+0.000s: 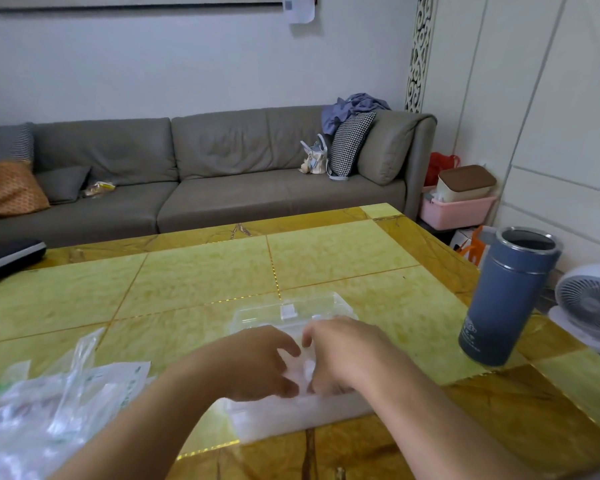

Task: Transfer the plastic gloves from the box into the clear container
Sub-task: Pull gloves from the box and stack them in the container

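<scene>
Head view | left hand and right hand both pinch plastic gloves over clear container | blue tumbler stands right.

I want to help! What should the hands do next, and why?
Probably press the plastic gloves down flat. Both the left hand and right hand are already on the wad inside the clear container, whose lid is open behind.

Blue flask upright on yellow table, grey sofa behind, white fan right.
</scene>
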Available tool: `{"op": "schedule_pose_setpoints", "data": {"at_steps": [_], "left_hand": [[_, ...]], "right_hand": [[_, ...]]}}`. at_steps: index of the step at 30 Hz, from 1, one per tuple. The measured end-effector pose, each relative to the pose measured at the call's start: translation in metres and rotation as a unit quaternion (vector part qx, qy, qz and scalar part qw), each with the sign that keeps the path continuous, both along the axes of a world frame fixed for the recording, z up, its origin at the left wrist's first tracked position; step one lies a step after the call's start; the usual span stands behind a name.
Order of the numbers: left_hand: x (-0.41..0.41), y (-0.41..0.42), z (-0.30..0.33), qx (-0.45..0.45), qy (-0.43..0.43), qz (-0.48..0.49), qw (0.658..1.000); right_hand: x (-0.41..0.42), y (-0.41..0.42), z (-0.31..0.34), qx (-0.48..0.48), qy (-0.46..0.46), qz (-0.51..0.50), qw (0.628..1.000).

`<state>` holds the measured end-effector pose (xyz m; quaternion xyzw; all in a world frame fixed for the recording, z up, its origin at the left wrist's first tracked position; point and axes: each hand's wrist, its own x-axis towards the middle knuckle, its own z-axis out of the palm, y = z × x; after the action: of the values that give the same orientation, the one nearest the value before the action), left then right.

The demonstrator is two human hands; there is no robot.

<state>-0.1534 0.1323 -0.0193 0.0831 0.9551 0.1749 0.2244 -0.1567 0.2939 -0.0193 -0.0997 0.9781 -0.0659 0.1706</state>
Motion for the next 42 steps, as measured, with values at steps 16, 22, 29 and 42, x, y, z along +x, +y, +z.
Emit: {"op": "schedule_pose_setpoints", "data": {"at_steps": [16,22,29,42], "left_hand": [[0.003,0.026,-0.002,-0.226,-0.03,-0.021,0.973],[0.015,0.018,0.025,-0.206,-0.042,-0.033,0.977],[0.046,0.043,0.028,-0.199,0.19,-0.024,0.961],[0.007,0.037,-0.004,-0.195,-0.02,0.044,0.98]], "right_hand": [[-0.026,-0.02,-0.004,0.096,-0.155,0.019,0.983],[-0.013,-0.013,0.002,0.057,-0.147,0.021,0.987],[-0.013,-0.021,-0.006,0.076,-0.14,0.045,0.986],[-0.008,-0.016,0.0,0.02,-0.132,-0.025,0.991]]}}
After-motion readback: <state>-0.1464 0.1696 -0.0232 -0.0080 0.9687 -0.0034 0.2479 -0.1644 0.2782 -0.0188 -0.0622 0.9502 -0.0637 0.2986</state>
